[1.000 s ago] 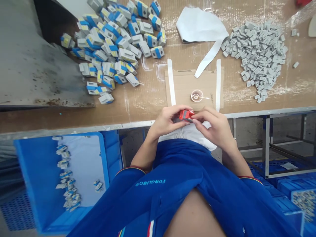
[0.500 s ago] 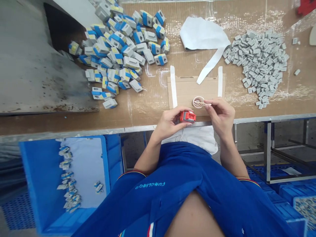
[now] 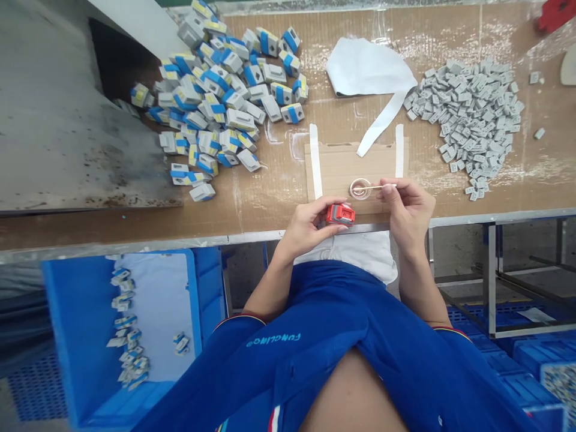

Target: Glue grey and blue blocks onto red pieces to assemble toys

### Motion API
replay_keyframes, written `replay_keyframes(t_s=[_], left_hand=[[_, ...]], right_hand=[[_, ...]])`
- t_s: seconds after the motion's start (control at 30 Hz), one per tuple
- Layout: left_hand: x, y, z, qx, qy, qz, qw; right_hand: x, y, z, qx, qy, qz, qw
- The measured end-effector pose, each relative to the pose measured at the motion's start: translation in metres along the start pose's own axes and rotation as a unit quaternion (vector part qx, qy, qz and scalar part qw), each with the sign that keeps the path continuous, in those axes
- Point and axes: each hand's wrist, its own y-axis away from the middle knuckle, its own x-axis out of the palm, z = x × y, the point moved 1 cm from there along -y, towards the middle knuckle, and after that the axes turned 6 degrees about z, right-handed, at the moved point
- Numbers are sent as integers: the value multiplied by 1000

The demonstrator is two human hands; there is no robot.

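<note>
My left hand (image 3: 310, 225) grips a small red and grey block-shaped part (image 3: 341, 214) between thumb and fingers, just over the table's front edge. Pinched in my right hand (image 3: 408, 210) is a thin cotton swab (image 3: 377, 188), lying nearly level and pointing left. Its far end reaches into a small round clear cup (image 3: 360, 189). The cup stands on a cardboard sheet (image 3: 339, 162) held by two strips of white tape. What the cup contains is too small to make out.
Grey blocks with blue and yellow bands (image 3: 220, 90) are heaped at left beside a metal box (image 3: 58, 120). Small grey pieces (image 3: 472, 114) form a pile at right. A white cloth (image 3: 364, 66) lies behind the cardboard. Below left stands a blue crate (image 3: 76, 336).
My right hand has drawn slightly to the right with the swab, so more of its stick shows. My left hand still holds the red part, almost unmoved.
</note>
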Motion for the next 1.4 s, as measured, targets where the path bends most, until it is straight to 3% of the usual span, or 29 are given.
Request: replay_keyframes(t_s=[0.33,0.57,0.73,0.9,1.23,1.4], left_hand=[[0,3,4,-9,-15,-26,1000],[2,4,6,-20,-6,-30,999],[2,4,6,-16,-13,-32,999],[2,4,6,-10,-23,-28,999],[2,3,7,20,-12,-21,1000],[2,3,8,23,-14,-26,999]], right_hand=[[-7,-6,-12,26,-53,0,998],[-8,-2,9,-15,-57,-10,998],[-6,10,27,-42,-17,39,998],[-2,18,22,-41,-7,85,995],[3,22,21,-50,-37,112,992],[2,23,22,-64,4,115,991]])
